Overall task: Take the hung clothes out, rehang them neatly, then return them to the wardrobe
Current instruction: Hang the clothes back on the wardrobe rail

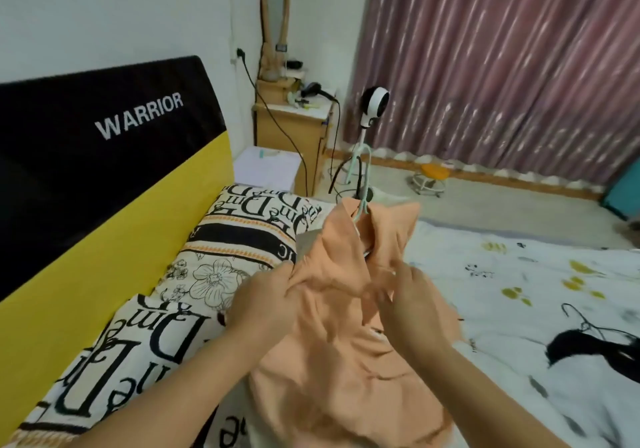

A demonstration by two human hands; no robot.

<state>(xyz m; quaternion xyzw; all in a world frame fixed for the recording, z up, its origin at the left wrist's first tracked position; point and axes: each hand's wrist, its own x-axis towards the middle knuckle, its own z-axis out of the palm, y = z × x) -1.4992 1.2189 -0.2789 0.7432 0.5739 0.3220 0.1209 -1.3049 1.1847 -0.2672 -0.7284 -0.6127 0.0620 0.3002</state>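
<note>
An orange collared shirt (343,354) hangs in front of me over the bed, on a pale green hanger (363,184) whose hook pokes up out of the collar. My left hand (263,302) pinches the shirt's left shoulder fabric. My right hand (408,302) grips the cloth at the front near the collar. A black garment (581,347) with a thin dark hanger (585,323) lies on the white sheet at the right.
Patterned pillows (214,257) lie along the black and yellow headboard (86,156) on the left. Beyond the bed stand a wooden dresser (287,129), a white fan (375,104), a small stool (429,181) and a pink curtain (502,66).
</note>
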